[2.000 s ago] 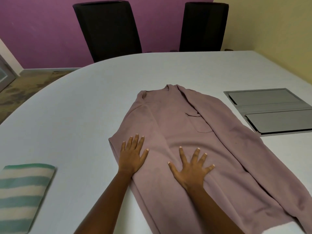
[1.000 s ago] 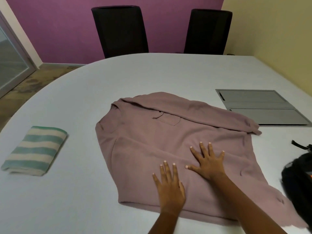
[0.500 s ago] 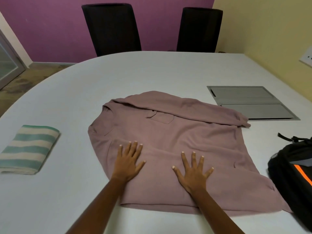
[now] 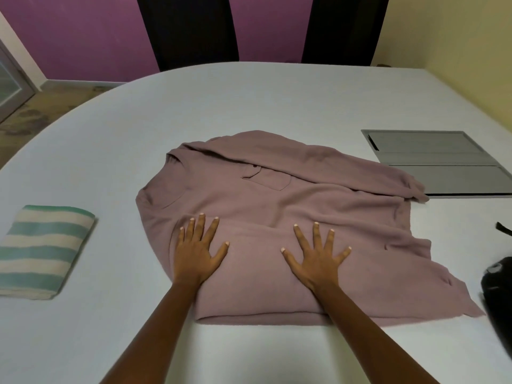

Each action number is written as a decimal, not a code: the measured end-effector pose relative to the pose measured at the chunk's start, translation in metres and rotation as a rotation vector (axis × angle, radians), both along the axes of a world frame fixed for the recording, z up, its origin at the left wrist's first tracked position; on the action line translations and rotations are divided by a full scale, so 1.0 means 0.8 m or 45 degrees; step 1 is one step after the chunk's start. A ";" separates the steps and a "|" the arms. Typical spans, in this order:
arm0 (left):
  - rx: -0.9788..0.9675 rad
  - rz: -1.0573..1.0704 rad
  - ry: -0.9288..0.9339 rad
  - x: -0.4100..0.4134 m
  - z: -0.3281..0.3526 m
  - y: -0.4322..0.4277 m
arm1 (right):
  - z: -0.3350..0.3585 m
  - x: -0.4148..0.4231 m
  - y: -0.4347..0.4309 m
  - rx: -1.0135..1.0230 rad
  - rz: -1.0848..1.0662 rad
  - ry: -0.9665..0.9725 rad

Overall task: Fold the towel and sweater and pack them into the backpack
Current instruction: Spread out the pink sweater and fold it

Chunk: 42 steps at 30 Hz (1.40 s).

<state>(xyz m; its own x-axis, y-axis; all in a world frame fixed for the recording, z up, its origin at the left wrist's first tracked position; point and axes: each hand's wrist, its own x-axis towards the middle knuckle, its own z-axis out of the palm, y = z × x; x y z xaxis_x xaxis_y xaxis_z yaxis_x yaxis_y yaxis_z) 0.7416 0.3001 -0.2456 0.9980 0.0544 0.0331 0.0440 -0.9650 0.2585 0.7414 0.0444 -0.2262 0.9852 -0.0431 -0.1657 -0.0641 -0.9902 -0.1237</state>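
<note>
A mauve sweater (image 4: 277,206) lies spread on the white table (image 4: 249,101), its collar to the left and one sleeve folded across its far side. My left hand (image 4: 198,252) lies flat on its near left part, fingers straight. My right hand (image 4: 315,259) presses flat on the near middle, fingers spread. A folded towel (image 4: 41,250) with green and cream stripes sits at the table's left. Only a dark edge of the black backpack (image 4: 498,295) shows at the right border.
A grey recessed panel (image 4: 440,162) is set into the table at the far right, just past the sweater's sleeve. Two black chairs (image 4: 188,29) stand behind the far edge. A yellow wall is at the right.
Both hands have stayed flat on the sweater over the last half second, shifting little. A second ago they lay further right and closer together. The view has tilted down.
</note>
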 end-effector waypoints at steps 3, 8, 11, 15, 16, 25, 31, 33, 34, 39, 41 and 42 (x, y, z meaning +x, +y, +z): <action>-0.007 0.080 -0.006 0.006 0.000 0.013 | -0.002 0.028 0.013 0.014 0.078 -0.021; 0.000 0.192 0.031 0.003 0.000 0.015 | -0.007 0.045 0.016 -0.012 0.167 -0.038; 0.020 0.213 0.029 -0.005 0.000 0.012 | -0.007 0.039 0.015 -0.016 0.172 -0.043; 0.021 0.221 0.028 -0.025 0.000 0.001 | -0.006 0.019 0.007 0.023 0.172 -0.048; 0.025 0.222 0.037 -0.030 0.001 -0.002 | -0.006 0.013 0.004 0.029 0.168 -0.048; 0.015 0.251 0.114 -0.081 0.012 -0.039 | 0.001 -0.047 -0.030 -0.007 0.137 -0.029; 0.023 0.236 0.094 -0.109 0.015 -0.054 | 0.011 -0.092 -0.043 -0.063 0.062 0.043; 0.046 0.208 0.130 -0.119 0.017 -0.056 | 0.009 -0.107 -0.045 -0.088 0.041 0.050; 0.062 0.186 0.152 -0.125 0.017 -0.056 | 0.007 -0.115 -0.047 -0.079 0.040 0.051; 0.136 0.093 0.197 -0.149 0.012 -0.050 | 0.002 -0.149 -0.062 -0.015 0.029 0.048; 0.089 0.137 0.203 -0.160 0.013 -0.054 | 0.001 -0.159 -0.080 -0.012 0.009 -0.001; 0.065 0.171 0.204 -0.167 0.015 -0.056 | 0.000 -0.162 -0.092 -0.006 -0.021 -0.037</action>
<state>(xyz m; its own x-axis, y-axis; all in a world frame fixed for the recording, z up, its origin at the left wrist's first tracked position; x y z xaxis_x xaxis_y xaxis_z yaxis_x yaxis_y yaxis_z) 0.6083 0.2554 -0.2337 0.9745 0.1899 -0.1194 0.2101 -0.9593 0.1887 0.6115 -0.0289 -0.2264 0.9888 -0.0598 -0.1371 -0.0767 -0.9896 -0.1214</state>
